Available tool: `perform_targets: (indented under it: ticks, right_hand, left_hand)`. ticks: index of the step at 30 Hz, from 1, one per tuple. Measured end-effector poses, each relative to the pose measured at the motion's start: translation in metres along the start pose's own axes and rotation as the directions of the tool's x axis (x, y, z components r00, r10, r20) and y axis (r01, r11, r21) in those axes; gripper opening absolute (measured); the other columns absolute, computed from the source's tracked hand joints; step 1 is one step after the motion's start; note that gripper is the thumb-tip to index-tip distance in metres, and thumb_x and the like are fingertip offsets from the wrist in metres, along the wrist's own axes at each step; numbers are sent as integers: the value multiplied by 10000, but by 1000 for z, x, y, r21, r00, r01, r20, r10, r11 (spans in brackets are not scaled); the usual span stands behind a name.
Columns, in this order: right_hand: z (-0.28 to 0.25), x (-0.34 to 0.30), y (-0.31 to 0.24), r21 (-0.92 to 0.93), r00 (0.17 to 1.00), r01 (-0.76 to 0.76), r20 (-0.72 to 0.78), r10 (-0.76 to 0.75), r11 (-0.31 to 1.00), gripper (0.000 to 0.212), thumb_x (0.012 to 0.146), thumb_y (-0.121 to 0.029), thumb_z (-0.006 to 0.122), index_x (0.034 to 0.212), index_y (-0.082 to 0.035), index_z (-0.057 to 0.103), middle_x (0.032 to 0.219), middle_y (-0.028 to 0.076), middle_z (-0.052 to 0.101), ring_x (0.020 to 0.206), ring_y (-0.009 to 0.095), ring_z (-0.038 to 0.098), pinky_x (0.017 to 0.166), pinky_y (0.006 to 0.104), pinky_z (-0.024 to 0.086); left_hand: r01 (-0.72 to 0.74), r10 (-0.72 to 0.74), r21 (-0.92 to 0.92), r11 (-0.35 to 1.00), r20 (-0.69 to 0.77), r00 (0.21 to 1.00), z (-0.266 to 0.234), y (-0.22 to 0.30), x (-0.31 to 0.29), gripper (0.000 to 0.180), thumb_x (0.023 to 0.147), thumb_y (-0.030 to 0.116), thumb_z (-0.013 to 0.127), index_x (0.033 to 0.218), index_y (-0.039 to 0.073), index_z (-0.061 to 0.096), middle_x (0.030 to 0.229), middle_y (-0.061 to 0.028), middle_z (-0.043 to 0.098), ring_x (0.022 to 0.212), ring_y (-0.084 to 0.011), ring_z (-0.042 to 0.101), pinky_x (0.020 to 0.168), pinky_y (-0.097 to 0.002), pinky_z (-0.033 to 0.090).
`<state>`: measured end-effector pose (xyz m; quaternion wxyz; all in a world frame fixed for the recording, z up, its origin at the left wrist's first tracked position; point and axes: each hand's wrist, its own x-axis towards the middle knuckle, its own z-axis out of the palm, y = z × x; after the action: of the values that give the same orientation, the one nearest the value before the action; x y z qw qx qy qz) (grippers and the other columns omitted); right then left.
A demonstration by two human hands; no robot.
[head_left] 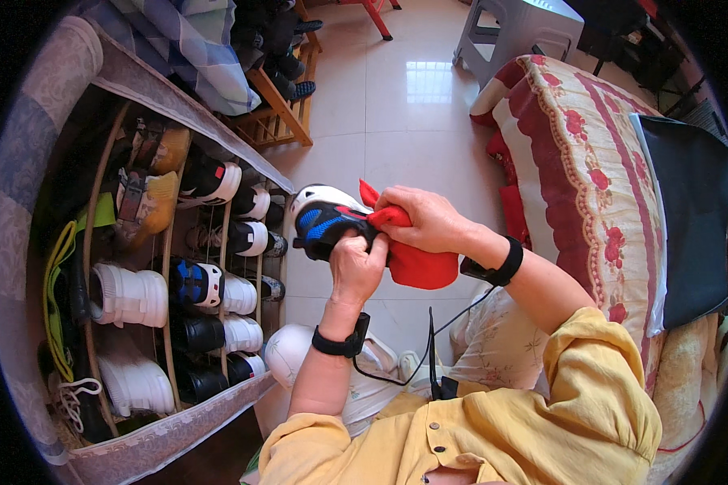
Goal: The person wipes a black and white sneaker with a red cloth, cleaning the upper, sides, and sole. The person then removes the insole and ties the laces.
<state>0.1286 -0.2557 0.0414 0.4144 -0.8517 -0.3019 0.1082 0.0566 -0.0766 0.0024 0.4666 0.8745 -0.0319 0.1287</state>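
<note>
A blue, black and white sneaker [322, 225] is held up in front of me, its white sole edge facing away to the upper left. My left hand [357, 267] grips it at the near side, by the dark opening. Bunched in my right hand [427, 218] is a red cloth [423, 268], pressed against the shoe's collar. Part of the cloth pokes up behind the fingers, and the rest hangs below them. Some of my left fingers are hidden by the shoe.
To my left stands a fabric-sided shoe rack [170, 356] with several shoes, including a similar blue sneaker [196, 283]. A wooden rack [287, 105] stands beyond it. At right is a bed with a floral cover [578, 186]; a grey plastic stool [534, 32] stands behind. A cable [416, 368] runs between my wrist bands.
</note>
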Motion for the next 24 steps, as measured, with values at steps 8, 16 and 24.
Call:
perform_targets:
  ticks: [8, 16, 24]
  right_hand:
    - [-3, -8, 12, -170, 948, -224, 190, 255, 960, 334, 827, -259, 691, 1133, -129, 652, 1051, 146, 708, 982, 382, 679, 828, 459, 549]
    - [2, 2, -3, 76, 978, -116, -166, 128, 990, 333, 883, -352, 690, 1121, -120, 665, 1053, 150, 717, 979, 359, 687, 842, 434, 551]
    - [6, 4, 7, -320, 951, -236, 116, 285, 917, 770, 828, -787, 593, 1010, -44, 679, 917, 191, 732, 871, 376, 713, 779, 477, 563]
  left_hand:
    - [-133, 149, 225, 965, -55, 987, -24, -5, 10, 275, 852, 218, 678, 770, -41, 717, 1072, -197, 673, 889, -408, 649, 805, -484, 517]
    - [-136, 127, 50, 989, 151, 980, -4, 5, 1, 259, 799, 176, 689, 683, -52, 655, 1001, -190, 659, 888, -382, 630, 796, -473, 526]
    - [-291, 207, 227, 930, 332, 920, 11, 0, -16, 270, 788, 244, 687, 715, -12, 729, 1015, -199, 676, 1043, -405, 602, 976, -486, 481]
